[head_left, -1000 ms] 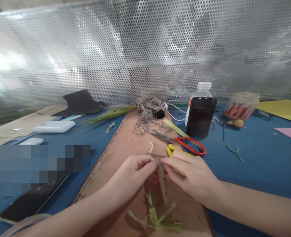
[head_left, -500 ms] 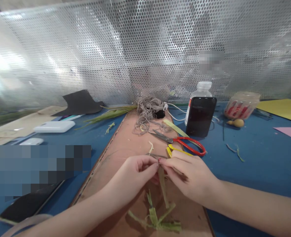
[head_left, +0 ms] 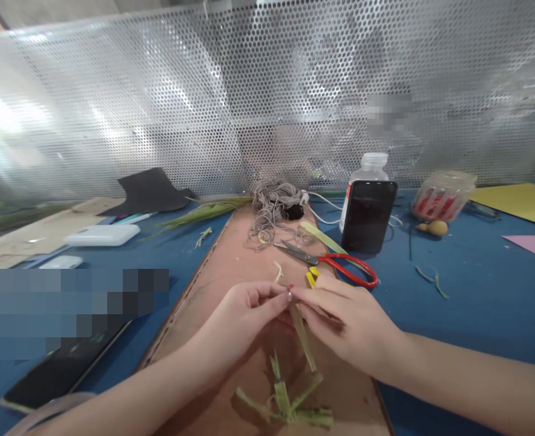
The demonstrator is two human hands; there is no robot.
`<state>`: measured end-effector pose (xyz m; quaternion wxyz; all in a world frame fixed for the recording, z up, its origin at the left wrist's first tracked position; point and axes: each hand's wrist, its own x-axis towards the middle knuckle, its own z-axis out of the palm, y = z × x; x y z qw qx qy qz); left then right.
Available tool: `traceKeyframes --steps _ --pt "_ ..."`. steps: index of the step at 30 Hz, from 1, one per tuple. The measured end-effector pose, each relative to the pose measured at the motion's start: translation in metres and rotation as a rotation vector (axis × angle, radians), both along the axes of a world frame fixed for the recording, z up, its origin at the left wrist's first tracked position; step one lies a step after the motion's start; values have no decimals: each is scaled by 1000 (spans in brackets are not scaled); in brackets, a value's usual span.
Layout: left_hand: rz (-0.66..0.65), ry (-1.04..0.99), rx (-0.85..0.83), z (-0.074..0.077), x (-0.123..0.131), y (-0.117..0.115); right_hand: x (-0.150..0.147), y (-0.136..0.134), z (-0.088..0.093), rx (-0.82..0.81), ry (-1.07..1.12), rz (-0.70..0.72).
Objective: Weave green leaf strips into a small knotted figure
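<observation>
My left hand (head_left: 244, 312) and my right hand (head_left: 344, 309) meet over the brown board, thumbs and fingertips pinched together. A narrow, pale green-brown leaf strip (head_left: 304, 342) hangs down from between them. Fingers hide its upper end. Below the hands, a small bundle of green leaf strips (head_left: 283, 396) lies on the board, its ends splayed out. Just past my right hand are red-handled scissors (head_left: 361, 277), blades pointing left, and a yellow-handled tool (head_left: 311, 277) partly covered by that hand. A short pale scrap (head_left: 278, 271) lies beyond the fingertips.
A tangle of grey cord (head_left: 274, 203) sits at the board's far end. Right of it, a black phone (head_left: 369, 217) leans on a clear bottle (head_left: 375, 160); farther right are a plastic jar (head_left: 444, 194) and a small gourd (head_left: 437, 228). A white case (head_left: 101, 235) lies left. Perforated metal (head_left: 272, 91) stands behind.
Both hands keep their pinch at nearly the same spot, with the fingertips shifted slightly. The hanging strip's lower end has swung a little to the right and up.
</observation>
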<state>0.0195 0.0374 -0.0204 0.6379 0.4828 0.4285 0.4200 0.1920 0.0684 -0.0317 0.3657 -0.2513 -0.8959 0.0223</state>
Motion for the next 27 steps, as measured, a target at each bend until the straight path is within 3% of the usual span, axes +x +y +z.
traceKeyframes --steps 3,7,16,21,27 --pt "19 87 43 0 0 -1 0 4 -1 -80 52 -10" --pt "7 158 69 0 0 -2 0 6 -2 -59 68 5" --pt "-27 26 39 -1 2 -3 1 5 -3 -42 64 6" --pt "6 109 -9 2 3 -3 0 4 0 -65 75 2" --pt "7 94 18 -6 1 1 -2 2 6 -216 80 4"
